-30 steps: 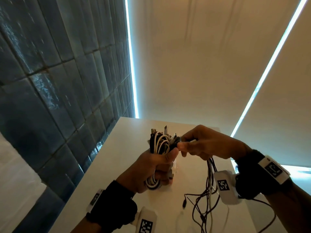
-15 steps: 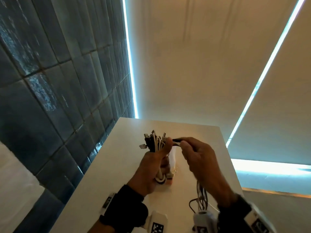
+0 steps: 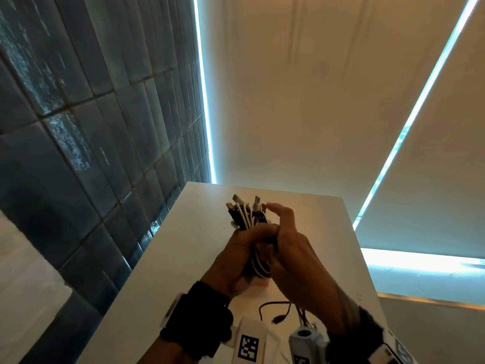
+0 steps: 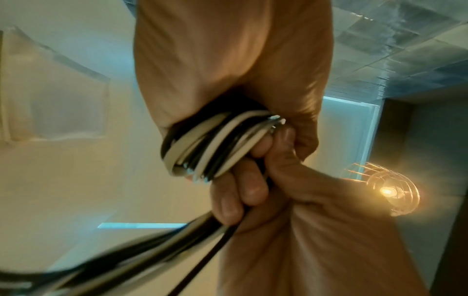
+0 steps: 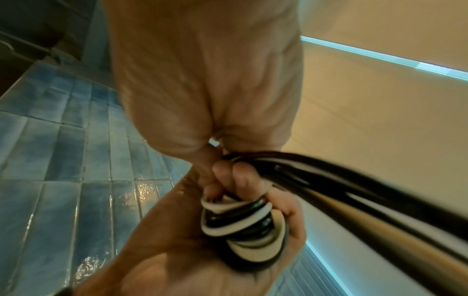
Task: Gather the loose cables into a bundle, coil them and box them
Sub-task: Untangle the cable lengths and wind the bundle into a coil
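My left hand grips a bundle of black and white cables upright above the white table, with the plugs sticking out on top. My right hand lies against the bundle's right side. In the left wrist view, the coiled loops sit in the left fist, and the right hand's fingers curl round the trailing cables. The right wrist view shows the coil in the left palm and the trailing cables running off blurred to the right. No box is in view.
Loose cable tails lie on the white table below the hands. A dark tiled wall runs along the table's left side and roller blinds hang behind it. The table's right edge is close to my right arm.
My right hand pinched a cable at the bundle's top, swung down and round, and now lies against the bundle holding the trailing cables. My left hand kept its grip.
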